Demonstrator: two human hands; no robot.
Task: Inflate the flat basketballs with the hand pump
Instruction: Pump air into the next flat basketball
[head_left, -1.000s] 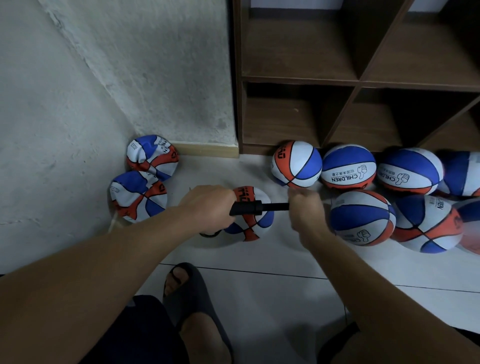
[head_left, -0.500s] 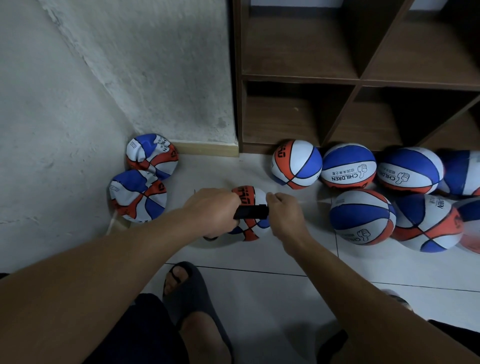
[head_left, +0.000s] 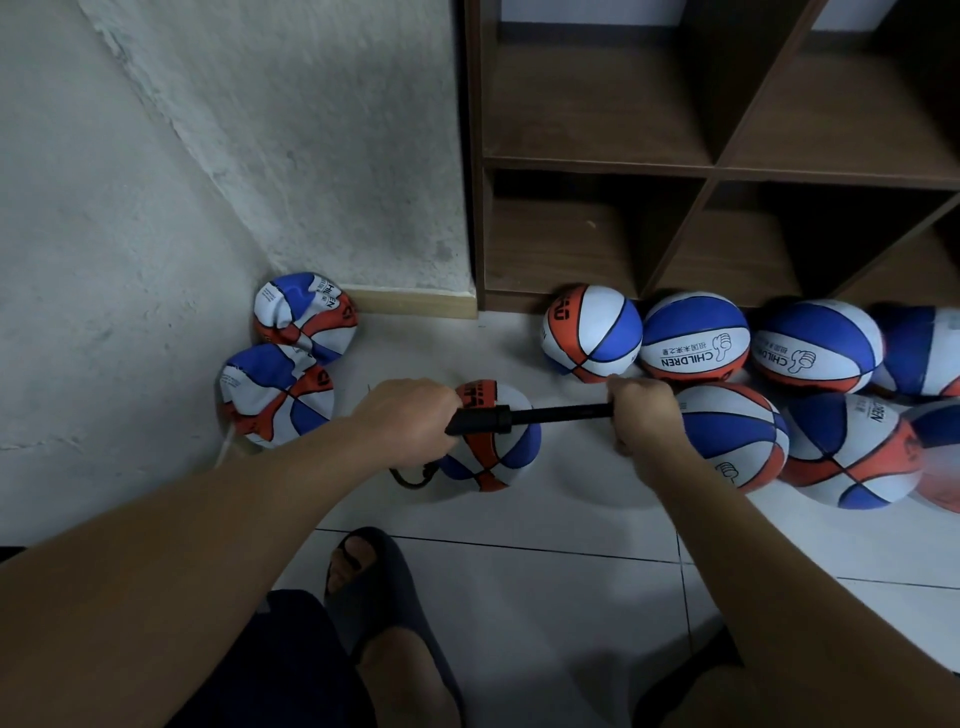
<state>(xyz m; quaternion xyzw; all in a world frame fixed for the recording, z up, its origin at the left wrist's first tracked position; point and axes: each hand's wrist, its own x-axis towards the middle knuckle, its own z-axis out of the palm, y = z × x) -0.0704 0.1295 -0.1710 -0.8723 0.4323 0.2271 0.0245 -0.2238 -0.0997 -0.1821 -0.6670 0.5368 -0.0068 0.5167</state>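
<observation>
Basketball (head_left: 493, 447), small and panelled in orange, white and blue, sits on the pale tiled floor (head_left: 545, 597) in the middle of the view, just beyond a foot in a dark slide sandal (head_left: 384, 597). Above it the black hand pump (head_left: 498, 418) lies nearly level. The left hand (head_left: 405, 421) is wrapped round the pump barrel, its fingers curled tight about it and hiding most of the barrel's left end. The right hand (head_left: 644, 415) is fisted round the pump handle, which its fingers cover; the thin black piston rod (head_left: 561, 413) shows drawn out between the two hands. A short dark hose (head_left: 413, 475) loops below the left hand at the ball's left side; where it meets the ball cannot be seen.

Two flat basketballs, crumpled and dented, lie against the rough white wall at the left: one in the corner (head_left: 306, 322) by the skirting, the other (head_left: 278, 395) just in front of it, the two touching. To the right, round inflated basketballs crowd together along the foot of a dark wooden cubby shelf (head_left: 711, 171): an orange-white-blue one (head_left: 592, 332), two marked CHILDREN (head_left: 696, 338) (head_left: 818, 345), and nearer ones (head_left: 732, 436) (head_left: 852, 447), the first of them just behind the right hand.
</observation>
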